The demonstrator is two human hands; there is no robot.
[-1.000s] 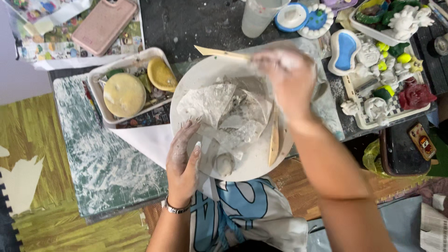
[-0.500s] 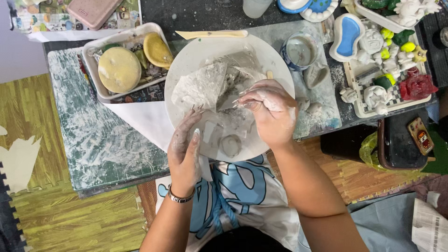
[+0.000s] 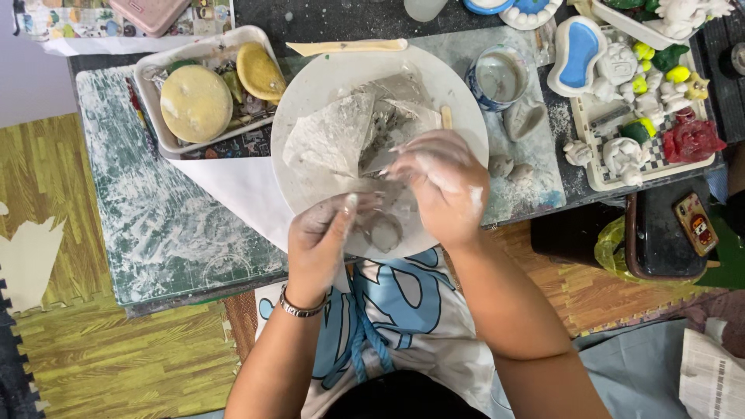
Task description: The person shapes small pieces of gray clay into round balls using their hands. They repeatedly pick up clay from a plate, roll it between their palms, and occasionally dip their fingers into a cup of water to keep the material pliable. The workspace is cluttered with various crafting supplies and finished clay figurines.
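Grey, crumpled clay-smeared plastic sheet (image 3: 341, 140) lies on the round white plate (image 3: 310, 85) — the right hand (image 3: 442, 186) pinches its near edge, while the left hand (image 3: 322, 237), fingers curled, rests on the plate's rim beside a small grey clay lump (image 3: 384, 230).

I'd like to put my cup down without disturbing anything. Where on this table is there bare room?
The green mat left of the white plate, below the sponge tray, is bare though dusty. A smaller patch lies right of the plate, below the clay lumps. The right side, around the figurine tray and cup, is crowded.
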